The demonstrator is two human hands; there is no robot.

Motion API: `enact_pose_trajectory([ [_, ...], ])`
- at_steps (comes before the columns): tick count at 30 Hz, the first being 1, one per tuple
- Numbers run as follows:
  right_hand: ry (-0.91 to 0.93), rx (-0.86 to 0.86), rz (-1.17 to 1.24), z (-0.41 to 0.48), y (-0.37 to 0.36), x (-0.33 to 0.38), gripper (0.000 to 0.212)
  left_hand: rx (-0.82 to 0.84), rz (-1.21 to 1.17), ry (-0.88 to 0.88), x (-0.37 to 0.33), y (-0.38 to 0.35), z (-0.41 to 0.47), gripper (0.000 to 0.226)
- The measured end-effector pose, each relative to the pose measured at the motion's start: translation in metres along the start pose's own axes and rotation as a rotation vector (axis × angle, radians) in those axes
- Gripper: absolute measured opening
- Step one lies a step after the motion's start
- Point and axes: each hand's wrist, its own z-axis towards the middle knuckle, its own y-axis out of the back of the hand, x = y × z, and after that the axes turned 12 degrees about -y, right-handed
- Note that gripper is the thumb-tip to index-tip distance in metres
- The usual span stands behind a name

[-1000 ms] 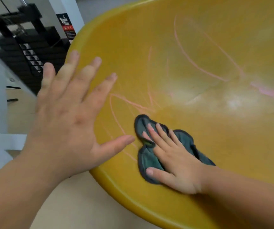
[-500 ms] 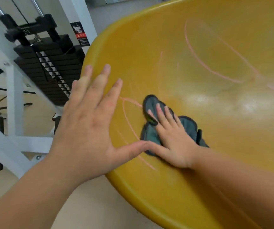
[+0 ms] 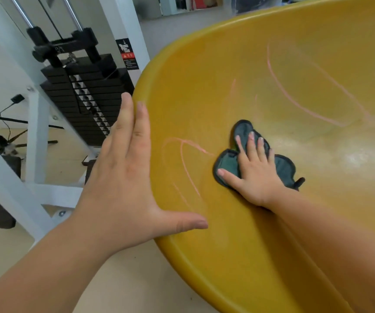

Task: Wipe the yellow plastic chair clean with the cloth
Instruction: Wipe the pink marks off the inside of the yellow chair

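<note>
My right hand (image 3: 253, 175) lies flat, fingers spread, pressing the dark green cloth (image 3: 228, 162) against the inner surface of the yellow plastic chair (image 3: 295, 233); it pins the cloth rather than gripping it. My left hand (image 3: 123, 184) is fully open, fingers straight and together, thumb out, resting at the chair's rim and holding nothing. Pink scribbles (image 3: 185, 159) mark the yellow surface beside the cloth. Behind stands a weight stack (image 3: 84, 96) with a warning label (image 3: 127, 54), its writing too small to read.
</note>
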Motion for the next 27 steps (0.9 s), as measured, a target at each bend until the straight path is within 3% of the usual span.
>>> enact_pose_trajectory([
  [3, 0.385, 0.072, 0.116, -0.059, -0.005, 0.039, 0.102, 0.003, -0.003, -0.033, 0.002, -0.001, 0.000, 0.162],
  [6, 0.577, 0.140, 0.082, -0.089, -0.009, 0.026, 0.091, 0.000, -0.024, -0.041, 0.002, -0.001, -0.001, 0.162],
  [8, 0.501, 0.069, -0.004, -0.060, -0.010, 0.000, 0.102, 0.009, -0.033, -0.039, 0.002, 0.000, -0.001, 0.164],
  [13, -0.149, -0.108, 0.050, 0.038, 0.013, -0.014, 0.132, 0.003, -0.054, -0.037, 0.002, -0.002, 0.000, 0.167],
  [15, -0.092, -0.127, 0.136, 0.043, 0.010, 0.014, 0.126, -0.006, -0.077, -0.048, 0.003, -0.004, 0.001, 0.166],
  [19, 0.428, -0.091, 0.280, -0.026, -0.001, 0.071, 0.089, -0.004, -0.086, -0.080, 0.005, -0.003, 0.000, 0.166],
  [22, 0.648, -0.044, 0.256, -0.062, -0.010, 0.064, 0.085, 0.006, -0.068, -0.069, 0.005, -0.003, -0.001, 0.169],
  [24, 0.646, -0.090, 0.161, -0.040, -0.011, 0.045, 0.090, 0.011, -0.069, -0.071, 0.005, -0.002, -0.001, 0.171],
  [27, 0.245, -0.180, 0.074, 0.028, -0.002, 0.019, 0.098, 0.012, -0.098, -0.064, 0.004, -0.002, -0.001, 0.168],
])
